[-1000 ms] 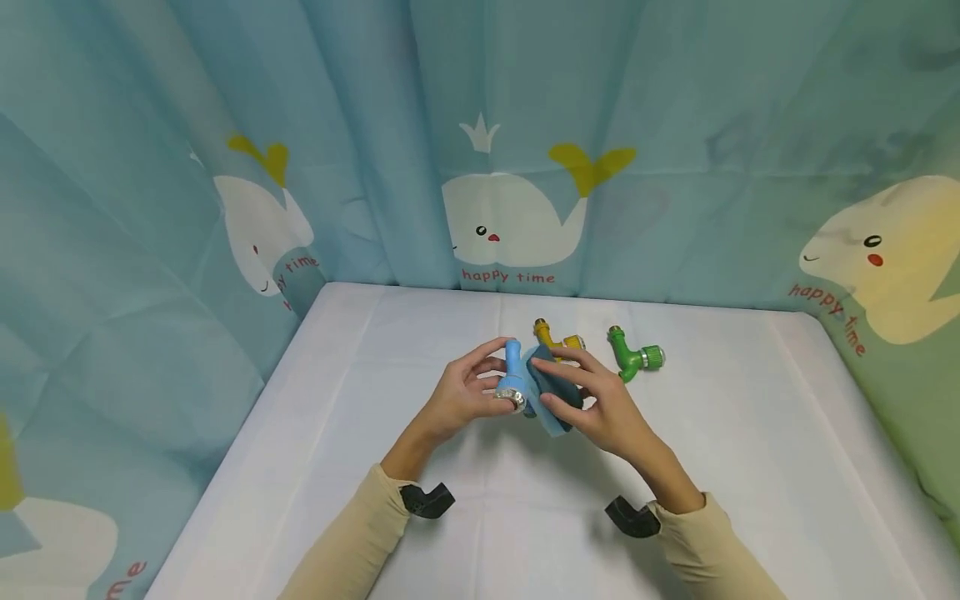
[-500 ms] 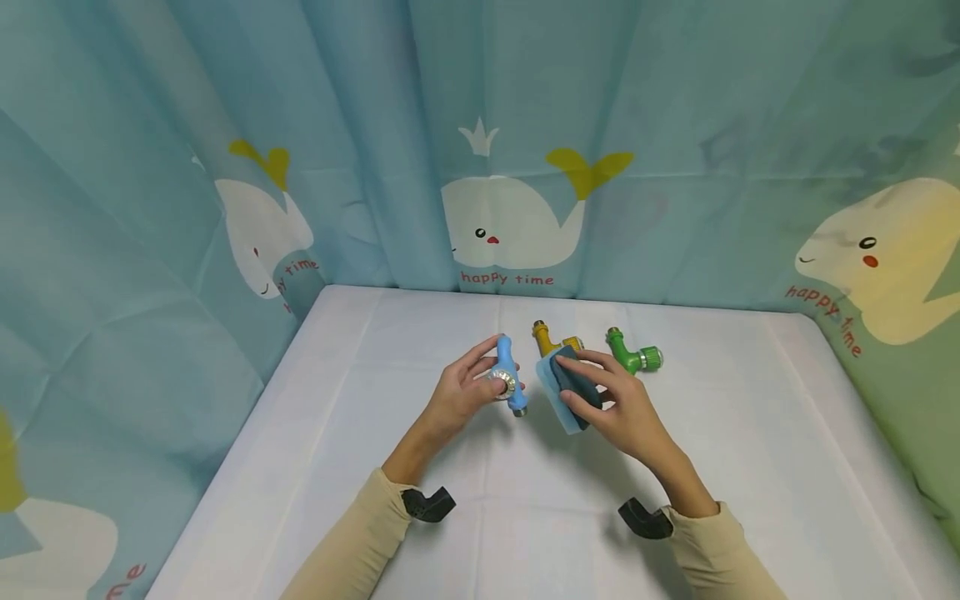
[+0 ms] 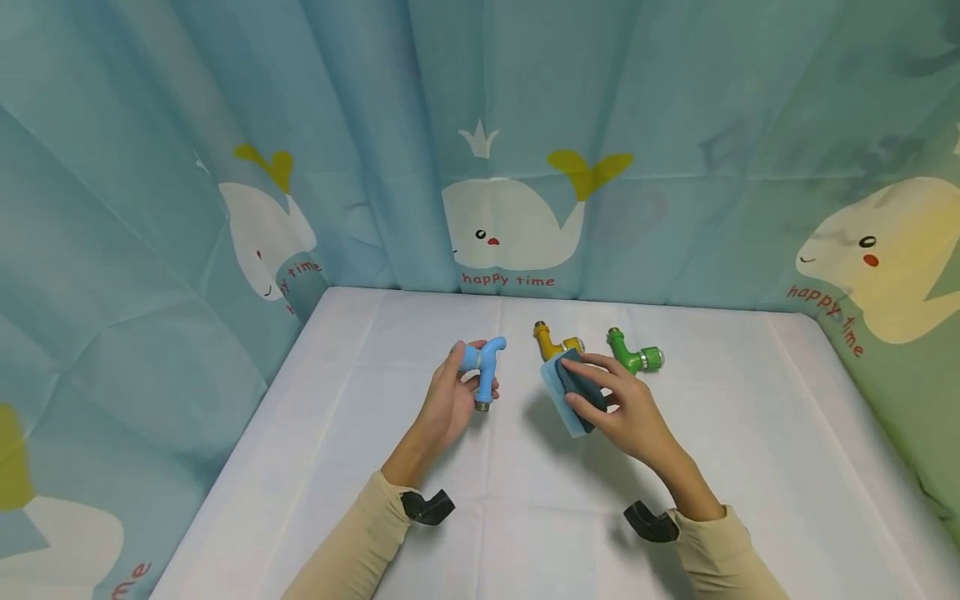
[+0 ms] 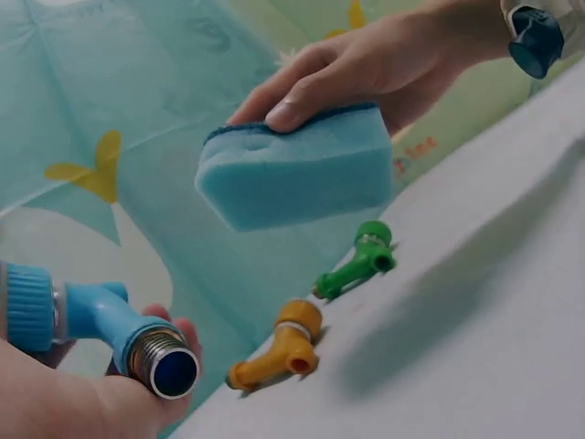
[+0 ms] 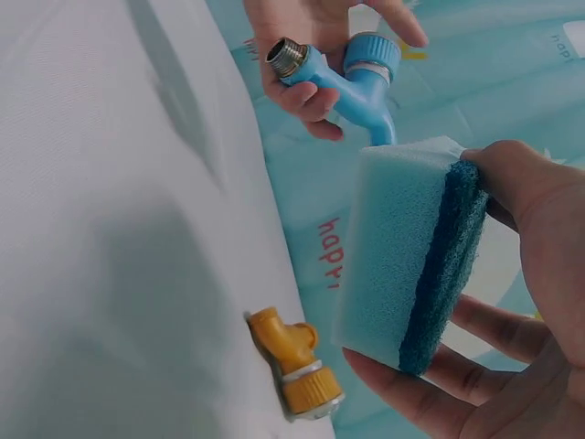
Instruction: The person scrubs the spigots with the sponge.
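My left hand (image 3: 446, 406) holds a blue faucet (image 3: 487, 371) above the table, its ribbed knob by the thumb and its threaded metal end pointing down toward me. In the left wrist view that faucet (image 4: 101, 315) shows its open threaded mouth. A sponge (image 3: 573, 392), light blue with a dark scouring layer, is pinched between the thumb and fingers of my right hand (image 3: 630, 412). Seen from the right wrist, the sponge (image 5: 402, 256) is apart from the faucet's threaded end, and its top edge overlaps the spout tip in that view.
A yellow faucet (image 3: 549, 340) lies on the white table (image 3: 375, 400) just behind the sponge. Right of it lies a green faucet (image 3: 633, 357). A blue curtain (image 3: 390, 125) with whale prints hangs along the table's back and sides.
My left hand has turned the blue faucet over and drawn it left, away from the sponge. My right hand has shifted slightly right with the sponge.
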### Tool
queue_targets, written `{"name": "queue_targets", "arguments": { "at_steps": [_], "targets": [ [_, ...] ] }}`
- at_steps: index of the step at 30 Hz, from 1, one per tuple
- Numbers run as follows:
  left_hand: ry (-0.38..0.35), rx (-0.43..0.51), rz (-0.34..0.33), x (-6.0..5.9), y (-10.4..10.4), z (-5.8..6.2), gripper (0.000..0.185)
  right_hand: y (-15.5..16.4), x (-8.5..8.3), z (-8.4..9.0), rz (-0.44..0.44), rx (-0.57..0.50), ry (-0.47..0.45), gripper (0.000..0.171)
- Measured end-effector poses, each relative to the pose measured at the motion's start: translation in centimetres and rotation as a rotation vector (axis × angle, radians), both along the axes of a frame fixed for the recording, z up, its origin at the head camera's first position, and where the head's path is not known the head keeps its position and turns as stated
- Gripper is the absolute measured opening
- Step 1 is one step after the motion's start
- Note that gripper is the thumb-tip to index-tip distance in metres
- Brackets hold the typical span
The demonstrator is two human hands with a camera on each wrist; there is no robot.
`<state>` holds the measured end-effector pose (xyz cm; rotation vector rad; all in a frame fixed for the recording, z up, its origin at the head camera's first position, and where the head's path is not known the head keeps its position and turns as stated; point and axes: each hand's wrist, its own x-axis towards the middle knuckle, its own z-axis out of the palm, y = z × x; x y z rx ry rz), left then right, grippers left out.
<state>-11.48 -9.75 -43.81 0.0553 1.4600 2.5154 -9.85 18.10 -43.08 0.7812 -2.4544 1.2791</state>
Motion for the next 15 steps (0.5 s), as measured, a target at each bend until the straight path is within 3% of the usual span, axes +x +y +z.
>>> {"name": "queue_targets", "arguments": {
  "at_steps": [4,12,15],
  "targets": [
    [0.034,-0.083,0.068,0.0,0.0,-0.5,0.055,0.1,0.1,-0.1,-0.004,0.005,-0.001,0.049],
    [-0.020,-0.236,0.173,0.0,-0.1,-1.2,0.047,0.2,0.2,-0.3,0.001,0.011,-0.009,0.048],
    [-0.032,-0.247,0.177,0.2,-0.1,-1.2,0.046,0.3,0.3,-0.4,0.001,0.011,-0.014,0.048]
  ]
}}
